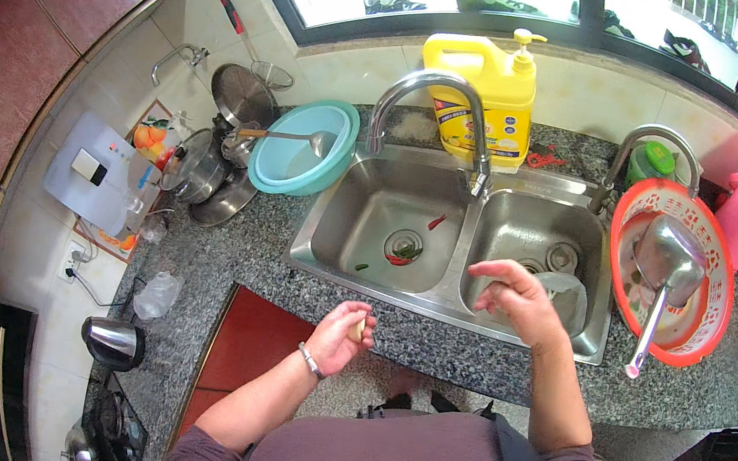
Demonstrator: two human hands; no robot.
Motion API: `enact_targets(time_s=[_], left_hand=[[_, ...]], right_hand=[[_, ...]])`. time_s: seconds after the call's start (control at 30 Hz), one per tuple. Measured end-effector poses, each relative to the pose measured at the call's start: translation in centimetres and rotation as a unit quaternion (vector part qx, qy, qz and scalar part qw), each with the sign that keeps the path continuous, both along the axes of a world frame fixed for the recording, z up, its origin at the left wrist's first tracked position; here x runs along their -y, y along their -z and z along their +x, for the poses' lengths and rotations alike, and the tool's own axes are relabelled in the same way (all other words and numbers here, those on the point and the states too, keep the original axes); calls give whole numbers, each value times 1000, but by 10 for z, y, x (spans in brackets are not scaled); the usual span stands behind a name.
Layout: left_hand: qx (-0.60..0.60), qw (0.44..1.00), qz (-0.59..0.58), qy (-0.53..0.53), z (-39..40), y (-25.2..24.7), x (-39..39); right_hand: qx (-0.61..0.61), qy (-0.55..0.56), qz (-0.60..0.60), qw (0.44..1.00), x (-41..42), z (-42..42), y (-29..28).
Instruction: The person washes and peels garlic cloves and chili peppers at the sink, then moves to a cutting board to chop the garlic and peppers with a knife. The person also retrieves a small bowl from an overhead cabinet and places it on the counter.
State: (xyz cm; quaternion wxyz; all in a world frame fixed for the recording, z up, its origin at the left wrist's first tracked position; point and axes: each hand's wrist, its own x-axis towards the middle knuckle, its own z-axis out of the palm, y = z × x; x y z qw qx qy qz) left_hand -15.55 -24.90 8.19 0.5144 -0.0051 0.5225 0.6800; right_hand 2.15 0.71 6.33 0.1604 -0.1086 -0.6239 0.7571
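Observation:
My left hand [338,340], a bracelet on its wrist, is curled around a small pale piece of food [357,331], perhaps garlic, in front of the sink's near edge. Over the right basin [511,224] hovers my right hand [521,299], its index finger stretched out and no object visible in it. Beneath and beside that hand, a clear plastic bag [565,298] lies in the basin. In the left basin [372,209], red and green chili peppers [402,256] rest at the drain. A red piece [438,222] and a green piece [362,267] lie apart from them.
A chrome faucet [436,80] arches over the left basin, before a yellow detergent jug [487,101]. Turquoise basins [342,147] with a ladle stand left. On the right, a red-rimmed basin [704,334] holds a metal dipper [671,253]. An electric kettle [111,342] stands on the left counter.

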Motion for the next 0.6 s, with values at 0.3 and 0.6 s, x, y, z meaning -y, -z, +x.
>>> enact_targets(time_s=[0.3,0.6], left_hand=[[17,997,40,71,-124,28,-47],[89,991,49,87,-228,55,-85]], right_hand=[[174,243,425,854,-4,-111,63],[222,384,491,749,-83,-221,51]])
